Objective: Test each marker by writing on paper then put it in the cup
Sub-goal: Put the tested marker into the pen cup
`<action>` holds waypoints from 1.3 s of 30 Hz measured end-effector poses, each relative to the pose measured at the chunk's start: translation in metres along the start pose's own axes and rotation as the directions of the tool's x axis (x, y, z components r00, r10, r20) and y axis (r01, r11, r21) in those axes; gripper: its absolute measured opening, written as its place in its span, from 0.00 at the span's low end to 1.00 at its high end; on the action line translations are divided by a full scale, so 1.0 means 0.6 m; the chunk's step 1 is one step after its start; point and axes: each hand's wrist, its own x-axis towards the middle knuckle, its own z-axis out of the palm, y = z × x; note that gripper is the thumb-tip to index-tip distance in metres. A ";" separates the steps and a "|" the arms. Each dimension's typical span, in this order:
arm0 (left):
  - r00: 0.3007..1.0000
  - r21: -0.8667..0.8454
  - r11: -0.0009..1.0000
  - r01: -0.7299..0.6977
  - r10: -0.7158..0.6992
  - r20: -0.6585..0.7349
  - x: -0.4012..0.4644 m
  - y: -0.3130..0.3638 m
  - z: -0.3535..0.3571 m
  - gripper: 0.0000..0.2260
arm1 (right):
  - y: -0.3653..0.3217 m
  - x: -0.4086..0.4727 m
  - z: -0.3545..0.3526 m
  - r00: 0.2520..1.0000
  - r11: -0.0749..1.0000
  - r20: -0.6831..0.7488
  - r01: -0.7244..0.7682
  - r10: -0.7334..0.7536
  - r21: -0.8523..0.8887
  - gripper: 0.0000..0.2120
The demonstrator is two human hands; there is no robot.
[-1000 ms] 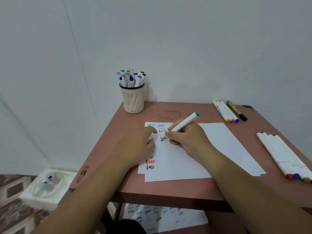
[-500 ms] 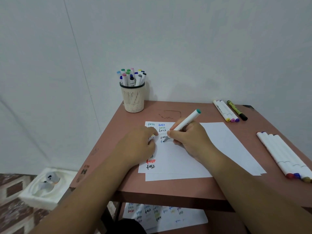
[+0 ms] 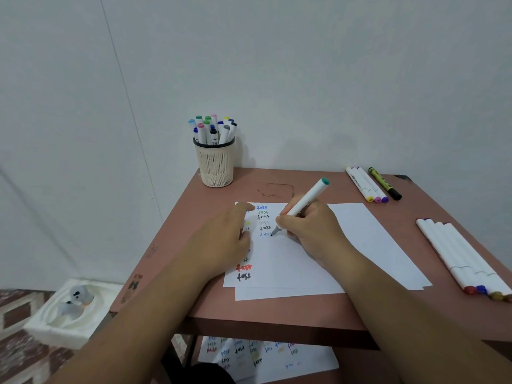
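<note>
- While the right hand (image 3: 310, 234) grips the teal-capped marker (image 3: 300, 207) in a writing hold, fingers (image 3: 288, 221) curled round the barrel low down, the nib rests on the paper (image 3: 360, 239) at the end of a blue "test" in the second column of words.
- Left hand (image 3: 221, 239) lies on the left part of the sheet, thumb stretched out and the other fingers loosely bent; it presses the paper down and grasps nothing.
- Judgement on the step in hand: the word looks nearly complete. Steady, light pressure should suffice; the holding hand should remain flat so the sheet does not creep under the stroke. The heel of the writing hand sits right of the fresh ink, which keeps it from smearing.
- Judgement on what follows: the nib appears uncapped. No loose cap is visible, so whether one is hidden I cannot tell.
- Cup (image 3: 217, 164), cream with slotted wall and dark rim, stands upright at the far left corner of the surface (image 3: 277, 309), well apart from the paper. It holds a crowded bunch of markers standing upright, caps in blue, green, pink, yellow, grey and black. Room looks tight; entry should be vertical into a gap.
- Untested stock, by appearance: four markers (image 3: 372, 184) at the far right, and a row of white markers (image 3: 465, 259) along the right edge.
- Below the surface, another sheet (image 3: 266, 356) bears many coloured "test" words.
</note>
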 end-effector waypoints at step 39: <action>0.997 -0.065 0.998 -0.011 0.016 0.079 -0.004 0.003 -0.001 0.36 | -0.017 0.003 -0.013 0.994 0.945 -0.089 0.090 -0.065 0.315 0.36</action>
